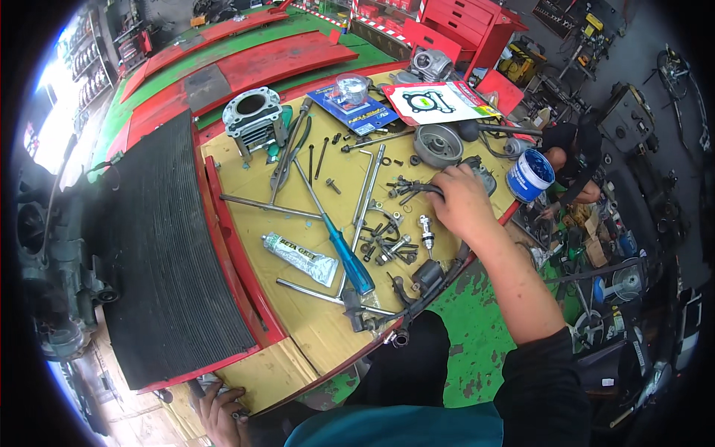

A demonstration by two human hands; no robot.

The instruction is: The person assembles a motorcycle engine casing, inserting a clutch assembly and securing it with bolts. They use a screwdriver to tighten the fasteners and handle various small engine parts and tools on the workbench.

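My right hand (463,200) reaches over the cardboard-covered table with its fingers curled round a black cable (427,188). Beside its fingertips lies a dark metal part (482,177), partly hidden by the hand. Small bolts (402,186) and a spark plug (426,232) lie close by. Down at the table's near left corner, my left hand (217,411) has its fingers bent round something small and partly hidden. Between the hands are a blue-handled screwdriver (348,257), a silver tube (300,259), T-handle wrenches (365,192) and loose brackets (387,242).
At the table's far side stand an engine cylinder (255,123), a round metal rotor (439,145), a gasket pack (438,103) and a blue-white tub (530,176). A ribbed black mat (160,246) lies left. Another person (573,153) crouches at right among parts.
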